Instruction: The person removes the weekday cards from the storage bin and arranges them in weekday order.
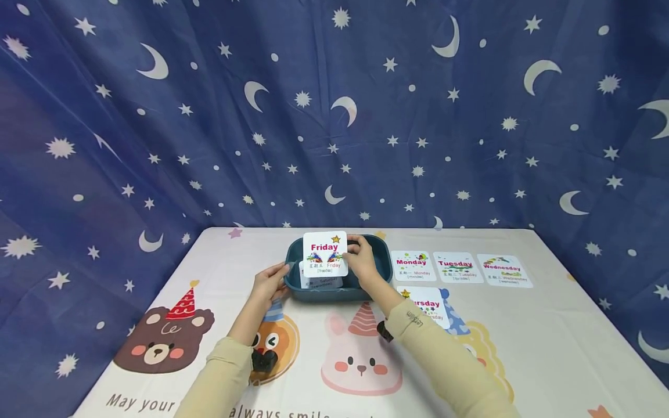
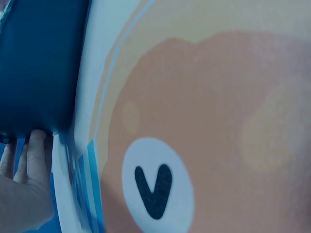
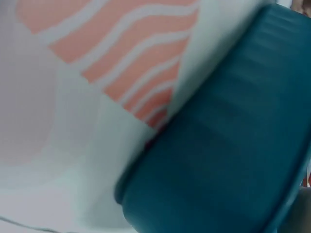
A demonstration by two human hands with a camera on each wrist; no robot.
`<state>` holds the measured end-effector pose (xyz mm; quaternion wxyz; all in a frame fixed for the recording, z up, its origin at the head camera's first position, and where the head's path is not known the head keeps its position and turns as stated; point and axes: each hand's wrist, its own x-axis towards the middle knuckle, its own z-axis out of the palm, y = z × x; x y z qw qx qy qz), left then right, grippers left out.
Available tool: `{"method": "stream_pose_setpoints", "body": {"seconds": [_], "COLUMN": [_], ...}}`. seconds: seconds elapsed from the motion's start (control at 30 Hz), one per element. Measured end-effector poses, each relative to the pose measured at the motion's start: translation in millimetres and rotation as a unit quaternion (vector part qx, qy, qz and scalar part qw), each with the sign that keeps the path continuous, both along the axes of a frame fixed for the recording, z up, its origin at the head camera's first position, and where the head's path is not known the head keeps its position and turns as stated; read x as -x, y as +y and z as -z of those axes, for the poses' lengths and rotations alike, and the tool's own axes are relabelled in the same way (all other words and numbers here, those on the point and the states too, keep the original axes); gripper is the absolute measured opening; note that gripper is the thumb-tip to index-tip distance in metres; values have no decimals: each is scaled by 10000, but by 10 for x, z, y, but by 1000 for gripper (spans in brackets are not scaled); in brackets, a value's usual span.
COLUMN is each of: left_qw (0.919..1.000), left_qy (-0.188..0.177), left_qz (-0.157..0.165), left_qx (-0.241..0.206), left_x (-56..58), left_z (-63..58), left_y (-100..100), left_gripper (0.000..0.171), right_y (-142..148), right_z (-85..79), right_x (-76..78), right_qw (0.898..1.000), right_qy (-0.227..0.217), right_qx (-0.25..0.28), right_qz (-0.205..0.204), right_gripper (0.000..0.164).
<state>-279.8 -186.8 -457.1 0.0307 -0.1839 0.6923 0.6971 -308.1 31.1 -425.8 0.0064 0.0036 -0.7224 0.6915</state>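
Observation:
A dark teal plastic box (image 1: 384,261) stands near the table's back edge. At its left end my left hand (image 1: 269,283) holds the rim and end wall. In the left wrist view those fingers (image 2: 36,155) meet the end of the box. My right hand (image 1: 362,261) reaches over the box and pinches the right edge of a white "Friday" card (image 1: 325,253), raised with its print facing me. Just below it, a "Saturday" card (image 1: 321,283) leans inside the box, its upper part covered by the Friday card. The right wrist view shows mostly the box wall (image 3: 218,131).
To the right of the box lie a Monday card (image 1: 413,266), a Tuesday card (image 1: 458,267) and a Wednesday card (image 1: 505,271) in a row. A Thursday card (image 1: 434,307) below Monday is partly hidden by my right sleeve. A cartoon-print cloth (image 1: 209,337) covers the table.

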Motion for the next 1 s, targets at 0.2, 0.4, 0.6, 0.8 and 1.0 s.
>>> {"method": "stream_pose_setpoints", "body": {"seconds": [0.2,0.4,0.6,0.8,1.0], "left_qw": [10000,10000,10000,10000,10000], "left_qy": [-31,-28,30,2,23], "left_qz": [-5,-36,27,51,53], "left_qx": [-33,28,-17,7,9], "left_x": [-3,-18,22,13,9], "left_z": [11,-8,-21,-4,18], "left_y": [-26,-51,-40,-25,-34], "left_gripper": [45,44,44,45,45], "right_y": [90,187,332,529,699], "right_z": [-115,-195,-300,-366,-459], "right_x": [-65,-141,-241,-383,-542], "right_qw": [9994,9991,9994,9985,9988], "right_qy": [-137,-110,67,161,29], "right_qx": [295,365,137,-36,-4], "right_qz": [-72,-208,-314,-529,-484], "right_gripper": [44,46,52,57,59]}}
